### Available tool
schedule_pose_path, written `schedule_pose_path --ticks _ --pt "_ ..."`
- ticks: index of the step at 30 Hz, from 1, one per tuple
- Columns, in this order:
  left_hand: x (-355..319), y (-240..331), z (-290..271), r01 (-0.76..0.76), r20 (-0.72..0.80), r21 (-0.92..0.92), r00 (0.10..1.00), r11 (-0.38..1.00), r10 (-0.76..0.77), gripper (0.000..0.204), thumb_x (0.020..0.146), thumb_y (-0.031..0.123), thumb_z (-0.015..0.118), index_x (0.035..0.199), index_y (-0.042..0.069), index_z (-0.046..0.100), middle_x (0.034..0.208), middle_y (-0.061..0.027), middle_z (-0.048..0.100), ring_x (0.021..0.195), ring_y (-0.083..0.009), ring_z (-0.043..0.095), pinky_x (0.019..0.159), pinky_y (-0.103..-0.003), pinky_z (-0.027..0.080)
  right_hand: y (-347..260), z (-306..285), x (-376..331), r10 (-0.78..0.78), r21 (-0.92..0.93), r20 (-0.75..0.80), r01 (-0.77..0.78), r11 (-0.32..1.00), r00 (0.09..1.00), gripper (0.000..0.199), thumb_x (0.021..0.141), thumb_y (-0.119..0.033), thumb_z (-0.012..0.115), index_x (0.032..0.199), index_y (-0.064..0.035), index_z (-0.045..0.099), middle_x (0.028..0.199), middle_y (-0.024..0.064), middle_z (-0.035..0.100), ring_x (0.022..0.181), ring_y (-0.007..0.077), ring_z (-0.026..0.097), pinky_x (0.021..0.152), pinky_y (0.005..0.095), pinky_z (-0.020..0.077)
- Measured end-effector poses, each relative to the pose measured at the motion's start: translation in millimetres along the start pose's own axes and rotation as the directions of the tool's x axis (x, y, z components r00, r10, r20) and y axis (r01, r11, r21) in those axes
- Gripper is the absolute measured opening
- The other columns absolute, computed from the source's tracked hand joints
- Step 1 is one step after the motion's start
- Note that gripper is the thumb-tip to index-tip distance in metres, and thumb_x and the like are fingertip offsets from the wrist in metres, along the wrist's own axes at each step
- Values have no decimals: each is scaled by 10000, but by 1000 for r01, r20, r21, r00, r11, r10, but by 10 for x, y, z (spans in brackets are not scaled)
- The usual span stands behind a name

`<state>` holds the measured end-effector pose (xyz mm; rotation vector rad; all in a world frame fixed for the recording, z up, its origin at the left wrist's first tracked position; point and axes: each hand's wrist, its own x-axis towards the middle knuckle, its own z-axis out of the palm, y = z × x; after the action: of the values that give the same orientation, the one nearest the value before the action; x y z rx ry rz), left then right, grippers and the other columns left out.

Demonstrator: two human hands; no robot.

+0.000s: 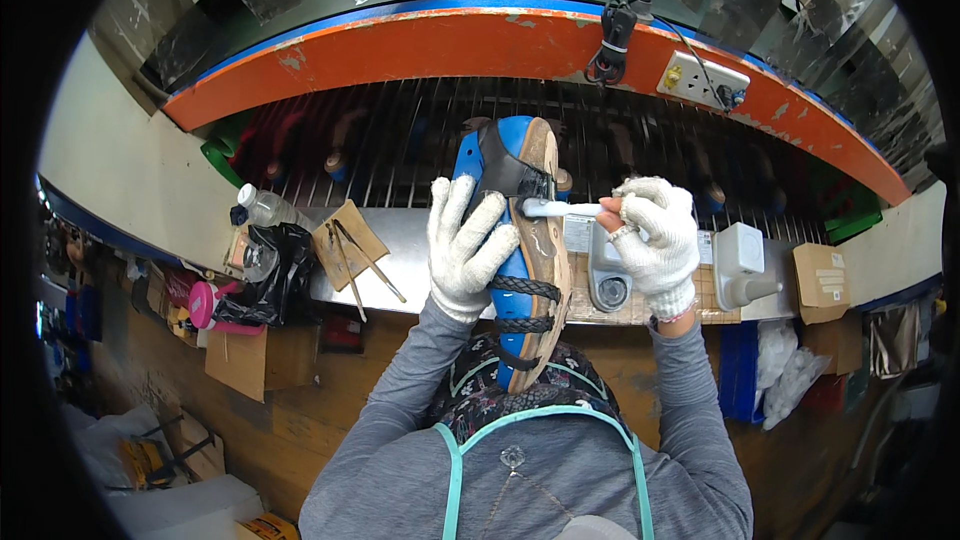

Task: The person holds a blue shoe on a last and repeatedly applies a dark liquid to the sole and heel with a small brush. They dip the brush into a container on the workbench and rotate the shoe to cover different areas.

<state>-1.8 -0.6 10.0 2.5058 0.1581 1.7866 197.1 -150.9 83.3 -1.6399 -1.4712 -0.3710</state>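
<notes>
Because the brown-soled, black-strapped sandal [548,260] looks stiff, I'd grip mid-side, where my left hand [464,252] spreads open; my right hand [655,235] pinches a slim white tool [568,209].

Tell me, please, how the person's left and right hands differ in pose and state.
The left hand spreads its fingers against the blue and brown shoe, while the right hand curls to pinch a white tool. The left hand's visible fingers are covered, whereas the right hand shows bare fingertips. Both wear white knitted gloves.
</notes>
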Motion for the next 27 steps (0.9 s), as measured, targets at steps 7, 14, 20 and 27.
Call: schedule_pose_path --ticks 7,14,20,27 --pt "136 32 9 1 -39 -26 999 1000 -2 357 773 187 744 1105 171 614 1336 -138 617 1369 -449 485 1114 -724 320 -26 -7 155 70 13 -203 -69 998 977 182 743 -136 854 910 -108 788 947 28 677 841 198 551 738 322 445" --pt "133 48 -45 -19 -11 -25 1000 999 19 344 771 188 746 1087 187 612 1327 -119 615 1378 -444 473 1122 -724 310 -60 -95 124 -39 -96 -165 23 995 986 186 717 -123 867 882 -104 783 957 41 687 834 220 532 740 347 432" --pt "104 63 -64 -40 6 -14 999 999 40 354 754 162 752 1078 187 611 1318 -115 612 1371 -443 481 1123 -721 314 -74 -123 146 -1 -62 -155 -9 998 988 194 702 -112 866 878 -110 783 958 37 687 834 228 546 737 339 449" --pt "135 91 -151 -37 -2 -14 999 999 37 349 746 149 748 1067 173 614 1314 -124 618 1368 -446 483 1119 -720 321 -174 -217 103 -79 -148 -54 70 987 995 213 715 -78 857 917 -61 792 955 79 696 904 233 614 769 337 492"
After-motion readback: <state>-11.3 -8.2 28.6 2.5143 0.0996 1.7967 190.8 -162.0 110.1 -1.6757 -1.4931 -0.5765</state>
